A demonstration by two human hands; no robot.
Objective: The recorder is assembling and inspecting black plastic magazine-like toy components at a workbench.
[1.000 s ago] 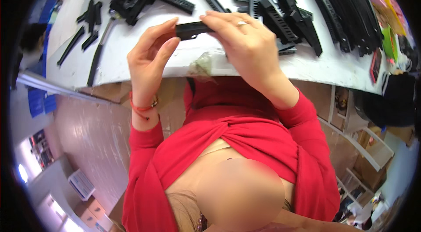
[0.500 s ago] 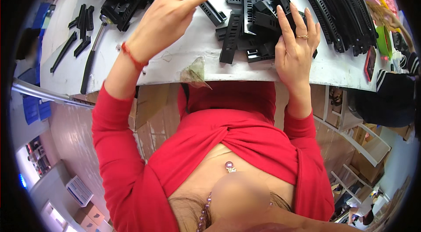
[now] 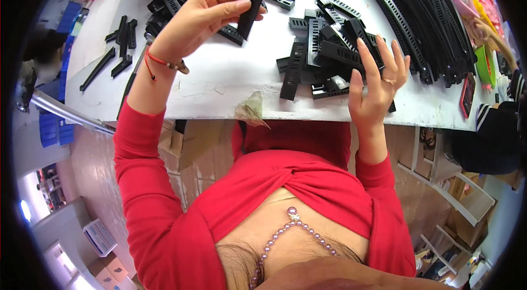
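The left hand [image 3: 197,18], which lay flat on the pile half a second ago, now lifts a black plastic strip [image 3: 251,0] above the white bench [image 3: 219,79], fingers closed around it, while the right hand [image 3: 379,84] hovers open beside the heap [image 3: 324,51].

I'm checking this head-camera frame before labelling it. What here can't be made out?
- Black plastic piece in the left hand: its lower end is hidden behind the fingers.
- Right hand: the raised palm covers part of the pile of black pieces; whether it grips one is unclear.
- Long black strips: cut off at the top edge.
- Table right end: bent and blurred by the fisheye rim.
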